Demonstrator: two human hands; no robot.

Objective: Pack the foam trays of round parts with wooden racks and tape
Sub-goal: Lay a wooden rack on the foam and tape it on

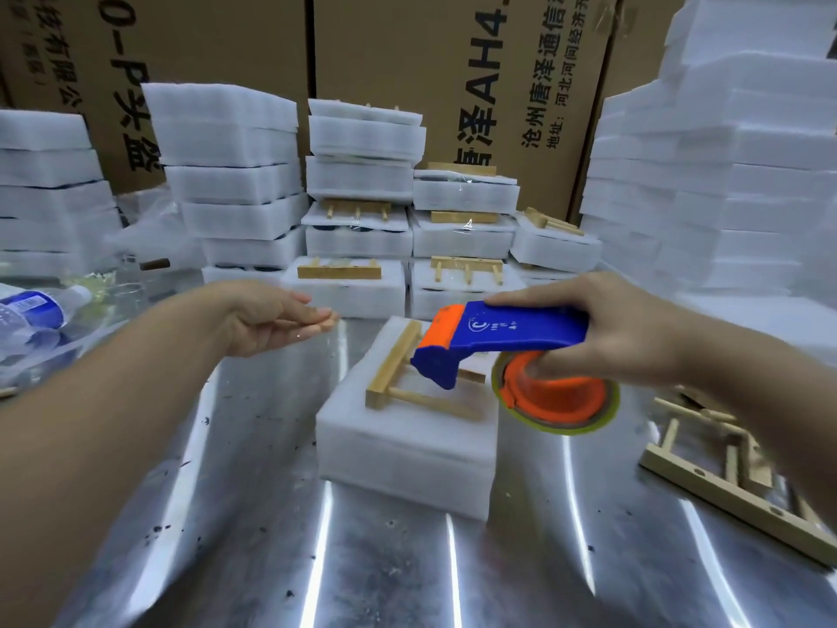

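Blue tape dispenser [502,339] in right hand [634,328] partly hides wooden rack [398,378].

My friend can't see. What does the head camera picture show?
A person's right hand holds a blue-and-orange tape dispenser above a white foam tray with a wooden rack on top, on a shiny metal table. The left hand hovers open to the tray's left. Behind stand stacks of foam trays and cardboard boxes; spare racks lie at the right.

There are two bare hands, left hand [271,319] and right hand [634,328], one blue-and-orange plastic tape dispenser [512,337], one yellowish tape roll [566,429], one clear plastic water bottle [31,310] and at least seven pale wooden peg racks [394,369] atop white foam trays [407,451]
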